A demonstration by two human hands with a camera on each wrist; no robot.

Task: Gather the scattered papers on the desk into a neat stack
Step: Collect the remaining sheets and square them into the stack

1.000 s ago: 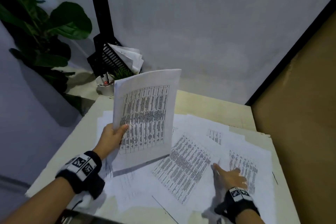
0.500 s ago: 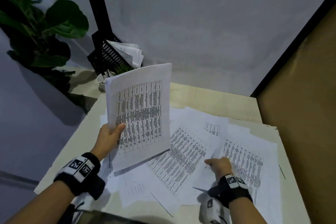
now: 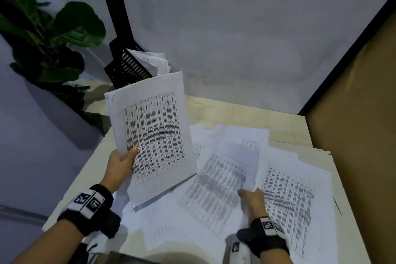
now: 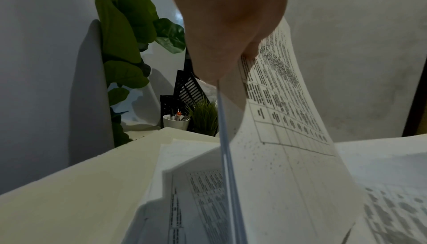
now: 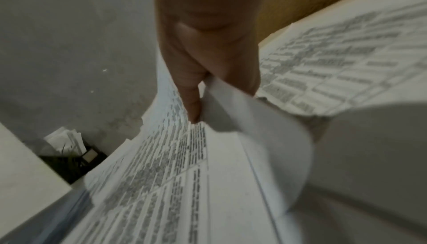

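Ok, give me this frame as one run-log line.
left hand: holds gathered stack upright | right hand: pinches loose sheet, lifting | papers scattered on desk | stacking unfinished

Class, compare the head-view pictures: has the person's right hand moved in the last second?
Yes. The right hand, earlier flat on a sheet nearer the desk's right edge, has drawn leftward and now pinches a lifted sheet.

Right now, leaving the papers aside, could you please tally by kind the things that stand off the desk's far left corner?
Plants: 2, a big leafy plant and a small grassy plant
Black slatted rack: 1
White pen cup: 1
Total: 4
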